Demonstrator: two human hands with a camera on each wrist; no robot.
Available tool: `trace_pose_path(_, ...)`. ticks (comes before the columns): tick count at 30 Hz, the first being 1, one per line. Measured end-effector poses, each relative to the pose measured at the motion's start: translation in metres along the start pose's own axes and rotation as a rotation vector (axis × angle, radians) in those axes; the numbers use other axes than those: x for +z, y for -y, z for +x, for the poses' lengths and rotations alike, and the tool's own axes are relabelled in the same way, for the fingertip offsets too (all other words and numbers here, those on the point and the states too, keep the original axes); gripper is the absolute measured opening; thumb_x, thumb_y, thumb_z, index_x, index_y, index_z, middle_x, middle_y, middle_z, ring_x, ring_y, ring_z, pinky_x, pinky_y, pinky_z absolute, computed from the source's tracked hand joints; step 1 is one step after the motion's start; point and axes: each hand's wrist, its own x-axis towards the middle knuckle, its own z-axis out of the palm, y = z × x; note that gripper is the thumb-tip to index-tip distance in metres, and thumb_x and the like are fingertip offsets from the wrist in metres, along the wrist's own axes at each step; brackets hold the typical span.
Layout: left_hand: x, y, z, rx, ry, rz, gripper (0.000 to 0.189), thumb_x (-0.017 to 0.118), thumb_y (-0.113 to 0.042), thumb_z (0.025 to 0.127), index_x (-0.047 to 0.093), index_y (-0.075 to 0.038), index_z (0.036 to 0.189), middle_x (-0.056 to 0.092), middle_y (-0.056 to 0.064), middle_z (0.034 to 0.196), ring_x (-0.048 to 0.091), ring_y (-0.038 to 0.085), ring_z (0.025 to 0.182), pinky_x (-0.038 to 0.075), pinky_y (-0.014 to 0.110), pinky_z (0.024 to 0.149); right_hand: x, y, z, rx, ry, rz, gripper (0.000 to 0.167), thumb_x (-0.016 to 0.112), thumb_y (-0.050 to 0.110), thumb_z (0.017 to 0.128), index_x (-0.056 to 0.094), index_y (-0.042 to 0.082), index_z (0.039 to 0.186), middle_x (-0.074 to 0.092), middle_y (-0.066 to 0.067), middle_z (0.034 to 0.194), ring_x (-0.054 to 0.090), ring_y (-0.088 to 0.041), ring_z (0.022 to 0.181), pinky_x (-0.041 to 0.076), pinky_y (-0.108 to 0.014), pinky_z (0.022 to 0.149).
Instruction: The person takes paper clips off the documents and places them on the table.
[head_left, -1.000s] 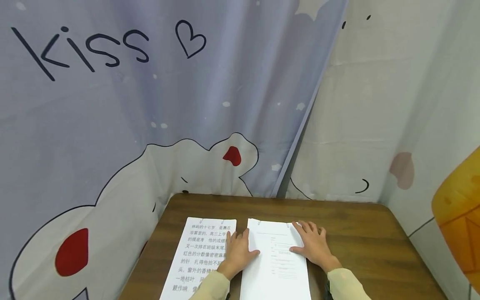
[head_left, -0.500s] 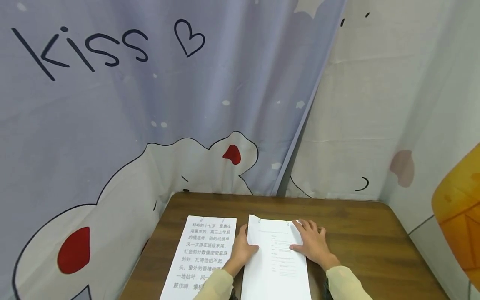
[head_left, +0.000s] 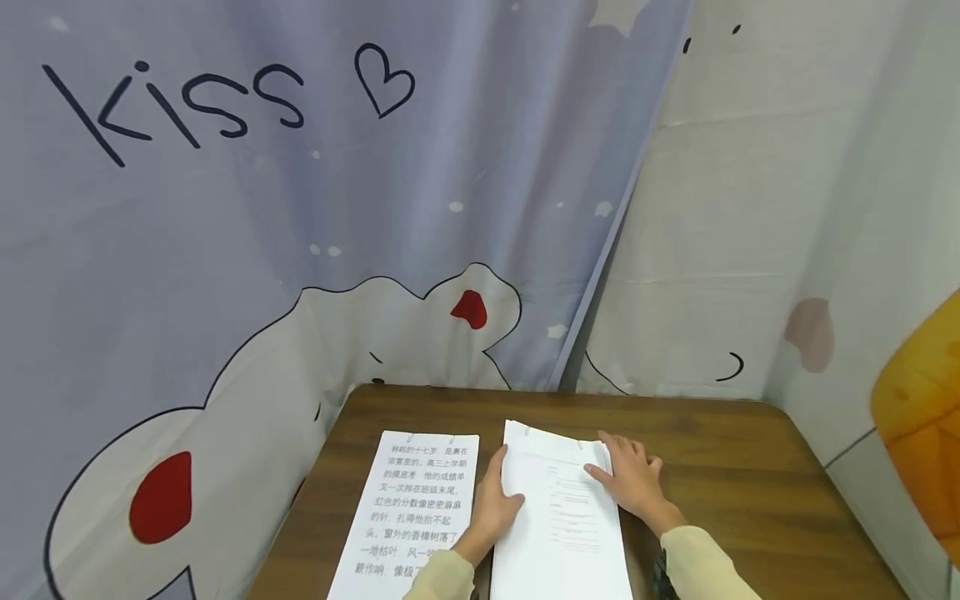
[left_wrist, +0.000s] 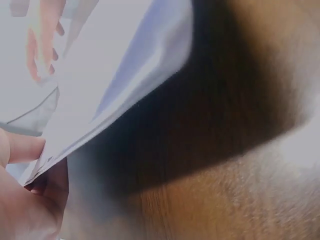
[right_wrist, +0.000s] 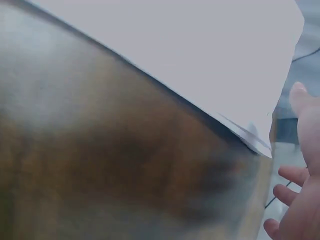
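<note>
Pinching the raised left edge of a rectangular white paper stack point(head_left: 558, 525) on the brown wooden tabletop point(head_left: 735, 483) with left hand point(head_left: 493, 510); holding right hand point(head_left: 636, 483), loose-fingered, by the stack's far right corner.

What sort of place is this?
Probably a curtained-off desk space, home or studio unclear: cartoon-printed fabric hangs behind a wooden table, which bears a stack of clipped papers and a large-print text page.
</note>
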Motion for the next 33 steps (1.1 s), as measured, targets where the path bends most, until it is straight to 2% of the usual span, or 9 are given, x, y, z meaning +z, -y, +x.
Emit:
trace_pose_path(4, 0.0, -0.004, -0.005, 0.013, -0.021, -0.033, 0.094, 0.074, 0.01, 0.082, 0.033, -0.01, 0.165, 0.044, 0.023, 0.163, 0.048, 0.045, 0.146, 0.041, 0.056, 0.12, -0.01, -0.003, 0.009, 0.01, 0.021, 0.11, 0.068, 0.067, 0.049, 0.102, 0.048, 0.015, 0.158, 0.047, -0.023, 0.16, 0.037, -0.053, 0.144, 0.025, -0.073, 0.098)
trace_pose_path(7, -0.001, -0.011, -0.007, 0.01, -0.025, -0.081, 0.095, 0.075, 0.011, 0.082, 0.034, -0.013, 0.165, 0.05, 0.023, 0.158, 0.058, 0.043, 0.138, 0.048, 0.054, 0.114, -0.02, -0.004, 0.018, -0.002, 0.032, 0.199, 0.061, 0.066, 0.043, 0.104, 0.053, 0.014, 0.155, 0.046, -0.025, 0.16, 0.038, -0.054, 0.144, 0.027, -0.077, 0.1)
trace_pose_path(11, -0.005, -0.02, -0.009, 0.012, -0.001, -0.165, 0.097, 0.075, 0.011, 0.081, 0.033, -0.014, 0.165, 0.063, 0.023, 0.141, 0.071, 0.032, 0.114, 0.06, 0.046, 0.098, -0.033, -0.004, 0.029, -0.02, 0.04, 0.307, 0.055, 0.068, 0.034, 0.103, 0.056, 0.009, 0.151, 0.051, -0.027, 0.155, 0.044, -0.053, 0.143, 0.03, -0.081, 0.107)
trace_pose_path(16, -0.01, -0.028, -0.011, 0.011, 0.03, -0.26, 0.097, 0.076, 0.011, 0.082, 0.034, -0.016, 0.165, 0.074, 0.017, 0.112, 0.074, 0.019, 0.09, 0.064, 0.035, 0.079, -0.045, -0.003, 0.04, -0.033, 0.037, 0.413, 0.048, 0.071, 0.024, 0.102, 0.06, 0.002, 0.143, 0.062, -0.025, 0.143, 0.055, -0.045, 0.134, 0.042, -0.065, 0.11)
trace_pose_path(20, -0.012, -0.031, -0.014, 0.007, 0.022, -0.296, 0.096, 0.077, 0.011, 0.082, 0.036, -0.017, 0.164, 0.073, 0.011, 0.1, 0.072, 0.016, 0.083, 0.063, 0.033, 0.073, -0.052, -0.001, 0.042, -0.022, 0.043, 0.489, 0.045, 0.073, 0.023, 0.101, 0.063, 0.002, 0.139, 0.066, -0.021, 0.138, 0.06, -0.035, 0.12, 0.048, -0.049, 0.1)
trace_pose_path(25, -0.012, -0.031, -0.015, -0.01, 0.008, -0.324, 0.097, 0.076, 0.013, 0.081, 0.037, -0.019, 0.164, 0.073, 0.011, 0.098, 0.072, 0.016, 0.08, 0.062, 0.031, 0.069, -0.055, 0.001, 0.044, 0.013, 0.079, 0.572, 0.035, 0.074, 0.019, 0.1, 0.067, 0.005, 0.131, 0.068, -0.018, 0.13, 0.062, -0.023, 0.102, 0.051, -0.032, 0.084)
trace_pose_path(29, -0.011, -0.028, -0.017, -0.014, 0.001, -0.313, 0.098, 0.076, 0.013, 0.081, 0.037, -0.019, 0.164, 0.074, 0.012, 0.101, 0.072, 0.017, 0.083, 0.062, 0.032, 0.071, -0.054, 0.002, 0.044, 0.017, 0.104, 0.591, 0.022, 0.073, 0.012, 0.099, 0.069, 0.004, 0.12, 0.07, -0.018, 0.12, 0.065, -0.02, 0.09, 0.054, -0.031, 0.075)
trace_pose_path(33, -0.01, -0.026, -0.02, -0.033, 0.004, -0.298, 0.098, 0.076, 0.013, 0.08, 0.037, -0.018, 0.164, 0.074, 0.011, 0.103, 0.072, 0.016, 0.085, 0.062, 0.03, 0.072, -0.055, 0.005, 0.041, 0.009, 0.139, 0.64, 0.02, 0.072, 0.008, 0.098, 0.067, 0.003, 0.117, 0.069, -0.02, 0.115, 0.065, -0.022, 0.083, 0.055, -0.031, 0.067)
